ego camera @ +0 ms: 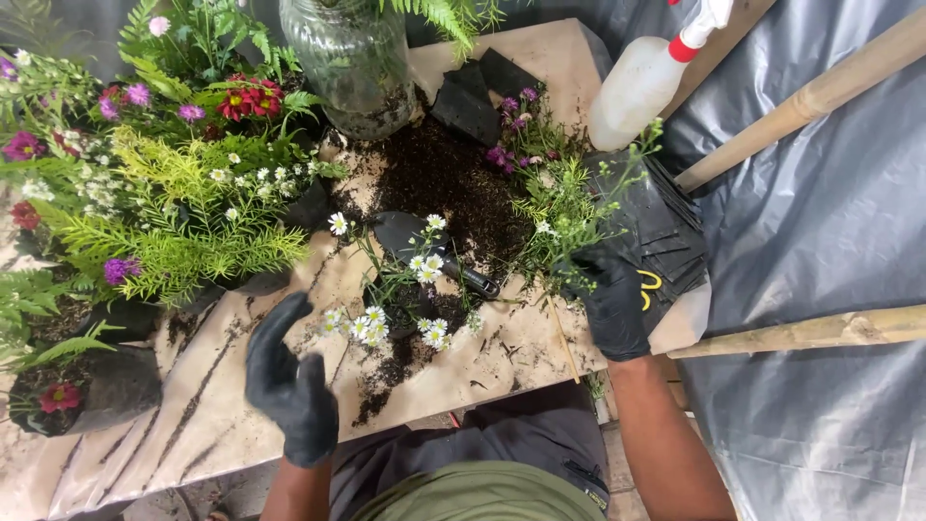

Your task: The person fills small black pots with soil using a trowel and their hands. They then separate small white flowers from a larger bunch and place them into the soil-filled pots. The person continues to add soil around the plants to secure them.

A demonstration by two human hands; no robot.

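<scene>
Both my hands wear black gloves. My left hand [287, 383] hovers open above the soil-smeared table [207, 405], fingers spread, holding nothing. My right hand [610, 294] grips the base of a thin green plant [564, 207] with small white flowers, at the table's right edge. Between my hands stands a small white daisy plant [405, 289] in a dark pot. Behind it a black hand trowel [424, 246] lies beside a heap of loose dark soil [449, 188].
Potted ferns and pink, red and purple flowers [145, 183] crowd the left. A glass jar [352, 63] stands at the back, a white spray bottle [641, 82] at the right. Black nursery bags [666, 227] are stacked by my right hand. Bamboo poles [810, 96] cross grey plastic sheeting.
</scene>
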